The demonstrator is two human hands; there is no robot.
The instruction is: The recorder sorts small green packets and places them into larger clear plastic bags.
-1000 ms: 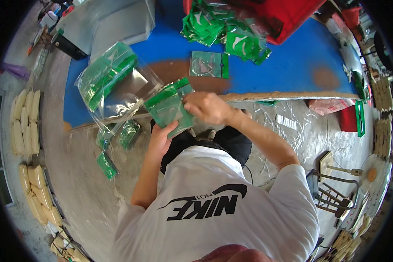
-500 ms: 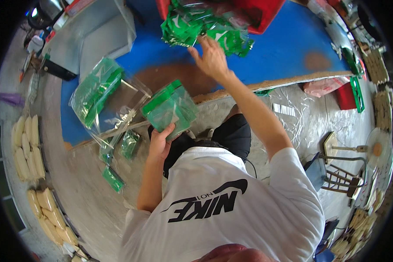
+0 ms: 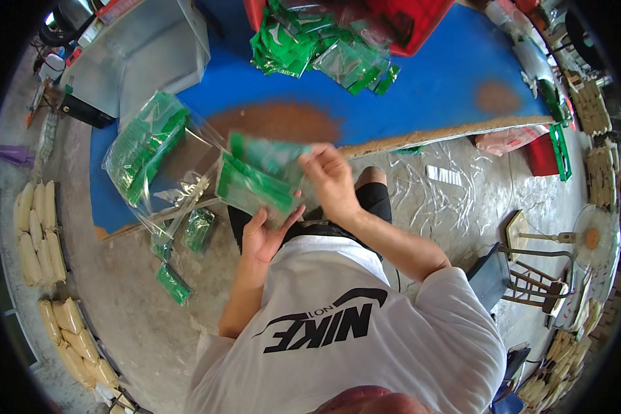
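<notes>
My left hand (image 3: pixel 263 238) is closed on the lower edge of a stack of flat clear-and-green packets (image 3: pixel 252 190), held over my lap. Between the fingertips of my right hand (image 3: pixel 330 181) is the right end of a single packet (image 3: pixel 265 153), slightly blurred, which lies along the far edge of the stack. At the far side of the table a loose pile of the same green packets (image 3: pixel 283 50) spreads in front of a red bin (image 3: pixel 428 27). To the left, a clear plastic bag (image 3: pixel 110 165) holds more green packets (image 3: pixel 152 141).
A blue table (image 3: pixel 421 96) with worn brown patches ends in a rough front edge. A translucent bin (image 3: pixel 162 62) stands at its far left. On the floor lie small green packs (image 3: pixel 172 283) and white strips (image 3: pixel 455 200). At right are a chair (image 3: pixel 490 276) and a fan (image 3: pixel 592 238).
My right hand has come back from the pile to the stack with a packet in its fingers. The stack in my left hand has tilted and moved slightly nearer.
</notes>
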